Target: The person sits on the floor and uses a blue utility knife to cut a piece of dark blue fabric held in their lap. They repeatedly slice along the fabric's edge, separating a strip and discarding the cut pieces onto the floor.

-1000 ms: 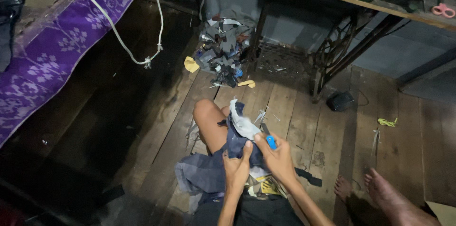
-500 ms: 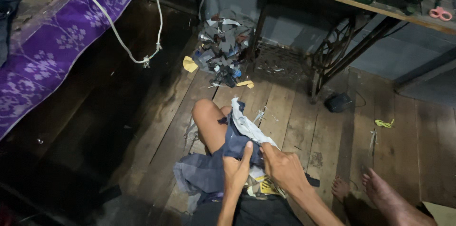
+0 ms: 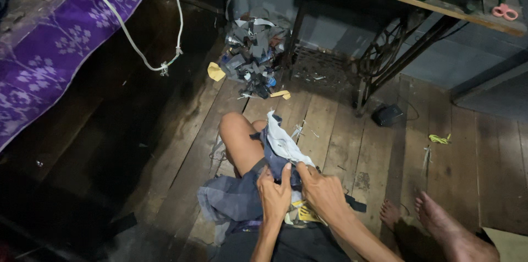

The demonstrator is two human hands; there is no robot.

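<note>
Garment: dark blue cloth (image 3: 275, 157) with pale lining, draped over the raised knee (image 3: 234, 127).
Left hand (image 3: 275, 196): pinching its near edge.
Right hand (image 3: 324, 190): gripping the cloth just beside.

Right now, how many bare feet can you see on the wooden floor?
2. Both are at the lower right: the smaller-looking foot nearer the hands, and the larger foot to its right, toes pointing up the picture. Other feet may be hidden under the cloth.
</note>
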